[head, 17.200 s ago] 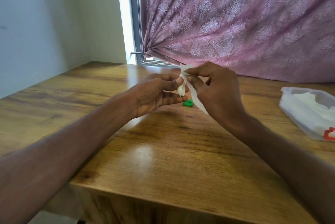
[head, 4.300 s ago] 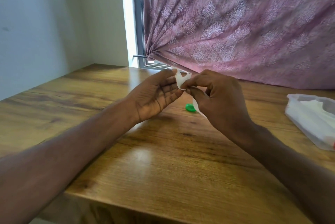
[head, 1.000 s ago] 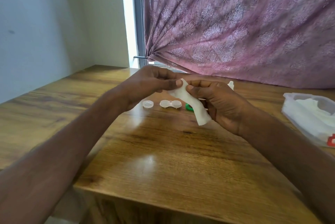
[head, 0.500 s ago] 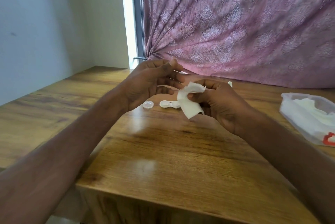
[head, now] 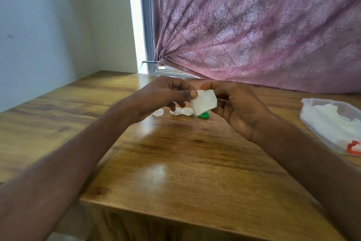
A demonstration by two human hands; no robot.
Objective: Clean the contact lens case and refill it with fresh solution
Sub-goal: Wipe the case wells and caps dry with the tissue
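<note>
The lens case [head: 181, 112] sits open on the bench [head: 175, 162], with a clear cap [head: 158, 113] and a green cap [head: 203, 115] beside it. Both hands pinch a folded white tissue [head: 204, 102] above it — left hand [head: 164, 96], right hand [head: 238, 108]. Best to fold it small and tight, so a corner fits each cup.

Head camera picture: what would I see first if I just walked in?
Probably the big pink curtain filling the back. Next, the two hands above the wooden table: the left hand and right hand pinch a folded white wipe. Under them sit an open contact lens case and a green cap.
</note>
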